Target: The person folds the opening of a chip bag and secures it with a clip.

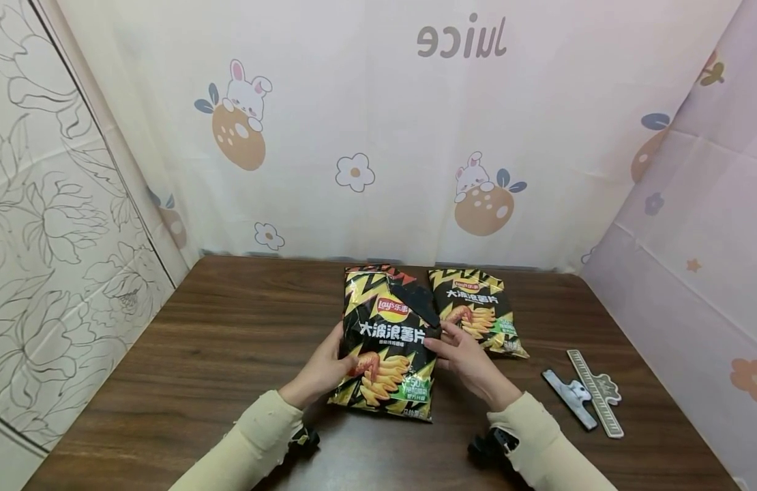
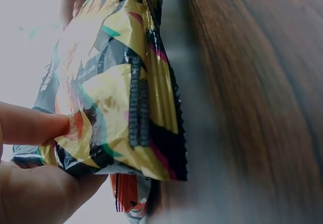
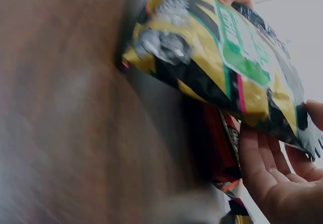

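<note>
A black and yellow Lay's potato chip bag (image 1: 387, 348) is held between both hands, front up and tilted, with a dark flap across its upper right corner. My left hand (image 1: 320, 372) grips its left edge, thumb on the front. In the left wrist view the left thumb (image 2: 35, 125) dents the shiny film, the other fingers lying under the bag. At the right edge my right hand (image 1: 470, 361) holds the bag, thumb on the front near the flap. The right wrist view shows the right hand's fingers (image 3: 257, 153) beneath it.
A red chip bag (image 1: 369, 268) lies behind the held one, mostly hidden. Another black and yellow chip bag (image 1: 477, 310) lies to the right. Two bag clips, one dark (image 1: 569, 399) and one pale (image 1: 599, 395), rest on the brown wooden table (image 1: 231, 327). A printed curtain (image 1: 366, 123) hangs behind.
</note>
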{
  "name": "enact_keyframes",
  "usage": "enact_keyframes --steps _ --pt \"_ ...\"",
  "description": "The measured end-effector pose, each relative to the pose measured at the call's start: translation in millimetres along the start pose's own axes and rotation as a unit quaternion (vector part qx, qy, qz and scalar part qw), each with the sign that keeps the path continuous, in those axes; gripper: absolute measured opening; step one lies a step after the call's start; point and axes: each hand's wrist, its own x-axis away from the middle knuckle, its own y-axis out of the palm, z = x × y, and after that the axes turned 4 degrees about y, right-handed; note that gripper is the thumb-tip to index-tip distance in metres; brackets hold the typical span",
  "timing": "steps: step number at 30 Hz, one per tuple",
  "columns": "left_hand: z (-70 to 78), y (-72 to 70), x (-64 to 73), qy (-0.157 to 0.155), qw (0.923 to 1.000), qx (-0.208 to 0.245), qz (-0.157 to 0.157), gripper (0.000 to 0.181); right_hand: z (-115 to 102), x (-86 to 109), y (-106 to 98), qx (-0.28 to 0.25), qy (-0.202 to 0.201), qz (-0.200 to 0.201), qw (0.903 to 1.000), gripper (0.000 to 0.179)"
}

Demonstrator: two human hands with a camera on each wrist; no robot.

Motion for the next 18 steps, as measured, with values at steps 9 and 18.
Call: enact_keyframes --steps 9,18 --pt "-1.6 -0.7 0.2 -0.014 0.9995 0.020 0.019 0.067 7.9 2.8 6.9 -0.028 -0.007 -0.015 0.9995 0.080" --pt "-1.8 -5.4 0.3 -0.030 0.9983 0.048 0.011 0.072 6.9 2.6 7.7 -0.014 -0.011 -0.022 0.9996 0.082"
